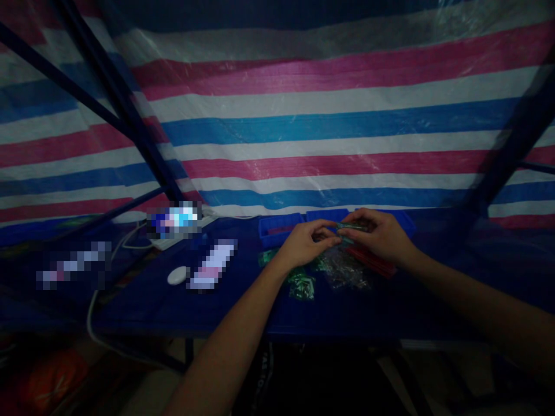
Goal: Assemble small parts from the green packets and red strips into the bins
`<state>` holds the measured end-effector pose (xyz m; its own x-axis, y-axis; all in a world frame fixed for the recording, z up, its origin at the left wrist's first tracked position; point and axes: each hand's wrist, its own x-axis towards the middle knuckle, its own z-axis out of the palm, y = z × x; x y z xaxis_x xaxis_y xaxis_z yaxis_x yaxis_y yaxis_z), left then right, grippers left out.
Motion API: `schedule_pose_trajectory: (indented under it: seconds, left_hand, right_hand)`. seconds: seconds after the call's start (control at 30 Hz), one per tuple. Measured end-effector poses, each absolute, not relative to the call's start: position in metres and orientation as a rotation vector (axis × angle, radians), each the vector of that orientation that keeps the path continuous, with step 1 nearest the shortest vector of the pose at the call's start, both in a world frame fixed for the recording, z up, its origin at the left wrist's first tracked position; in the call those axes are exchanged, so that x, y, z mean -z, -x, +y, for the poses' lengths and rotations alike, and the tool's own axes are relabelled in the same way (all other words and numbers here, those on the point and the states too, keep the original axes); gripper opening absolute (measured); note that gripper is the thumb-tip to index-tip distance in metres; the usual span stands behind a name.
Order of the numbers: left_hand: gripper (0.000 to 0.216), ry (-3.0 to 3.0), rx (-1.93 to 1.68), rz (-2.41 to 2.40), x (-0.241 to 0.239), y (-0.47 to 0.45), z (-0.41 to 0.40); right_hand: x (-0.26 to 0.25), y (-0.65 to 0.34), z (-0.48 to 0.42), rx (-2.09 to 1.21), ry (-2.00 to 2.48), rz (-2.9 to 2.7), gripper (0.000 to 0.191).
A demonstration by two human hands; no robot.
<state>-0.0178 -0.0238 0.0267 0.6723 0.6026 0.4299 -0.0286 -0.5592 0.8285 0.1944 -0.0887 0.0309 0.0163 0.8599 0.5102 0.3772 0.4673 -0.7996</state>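
My right hand [381, 232] pinches a small, shiny greenish packet [351, 226] between thumb and fingers, above the table. From the other side, my left hand [306, 242] has its thumb and fingertips closed at the packet's left end. What the packet holds is too dark to make out. Below the hands lies a pile of clear plastic packets [347, 270] with small shiny pieces. Green-tinted packets [301, 286] lie beside the pile, under my left wrist. A bundle of red strips [373, 263] sits below my right hand, partly hidden by it.
Blue trays stand along the back: one at the left [281, 226], one in the middle [327, 215], one behind my right hand [405, 221]. Left on the blue table [243, 315] are a lit phone [214, 264], a white round case [177, 275] and a power strip [173, 238]. Striped sheeting [325, 133] hangs behind.
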Motion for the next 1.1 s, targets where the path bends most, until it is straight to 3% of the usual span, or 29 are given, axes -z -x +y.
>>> schedule_pose_trajectory:
  seconds: [0.2,0.5,0.83,0.93,1.1]
  left_hand:
    - [0.015,-2.039,-0.886,0.438,-0.0282,0.0167,-0.0237]
    - [0.019,-2.062,-1.042,0.526,-0.0317,0.0181,-0.0233]
    - [0.02,-2.198,-1.029,0.577,-0.0281,0.0169,-0.0243]
    - [0.023,-2.208,-1.056,0.642,-0.0288,0.0169,-0.0249]
    - [0.038,-2.014,-0.982,0.487,-0.0287,0.0165,-0.0256]
  right_hand:
    - [-0.0292,-0.191,-0.0904,-0.522,1.099,-1.622,0.033]
    - [-0.0293,-0.1925,-0.087,-0.745,1.042,-1.545,0.037]
    - [-0.0231,-0.1919,-0.0839,-0.74,1.059,-1.558,0.037]
    - [-0.0229,-0.1922,-0.0836,-0.648,1.033,-1.56,0.031]
    - [-0.0269,-0.1935,-0.0864,-0.154,1.067,-1.73,0.013]
